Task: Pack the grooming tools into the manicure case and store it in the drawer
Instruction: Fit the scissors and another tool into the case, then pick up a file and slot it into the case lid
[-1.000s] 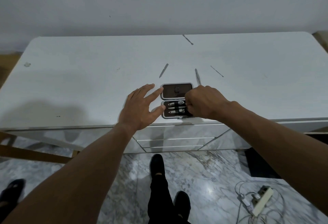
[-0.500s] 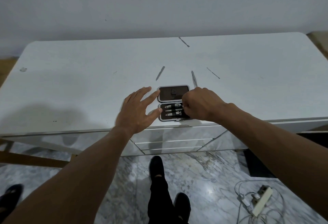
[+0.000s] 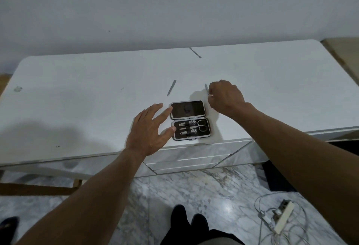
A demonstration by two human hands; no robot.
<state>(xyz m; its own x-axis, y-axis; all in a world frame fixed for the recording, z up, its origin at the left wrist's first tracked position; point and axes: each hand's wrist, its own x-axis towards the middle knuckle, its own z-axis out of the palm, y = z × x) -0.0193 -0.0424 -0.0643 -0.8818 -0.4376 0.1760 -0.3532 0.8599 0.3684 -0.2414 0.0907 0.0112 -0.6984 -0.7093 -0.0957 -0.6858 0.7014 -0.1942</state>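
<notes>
While the manicure case (image 3: pixel 190 120) lies open and flat near the front edge of the white tabletop (image 3: pixel 77 93), the left hand (image 3: pixel 149 128) sits just beside it with fingers spread wide and holding nothing, its forefinger tip touching the left edge of the lid half and its thumb tip touching the left edge of the tray half. In the tray half, nearer the person, small scissors (image 3: pixel 201 125) lie between two nail clippers (image 3: pixel 191 122), all tucked under a dark strap. The right hand (image 3: pixel 225 97) is just beyond the case's far right corner, fingers curled, pinching the near end of a slim metal tool (image 3: pixel 206 88); whether that tool is lifted off the surface I cannot tell. A second slim tool (image 3: pixel 172 87) lies loose just beyond the lid, to the left, and a third (image 3: pixel 195 52) lies well apart near the back edge by the wall. Mirrored drawer fronts (image 3: pixel 186 160) below the tabletop are closed. On the marble floor (image 3: pixel 194 190), at the right, lies a power strip (image 3: pixel 281 217) with tangled cables.
</notes>
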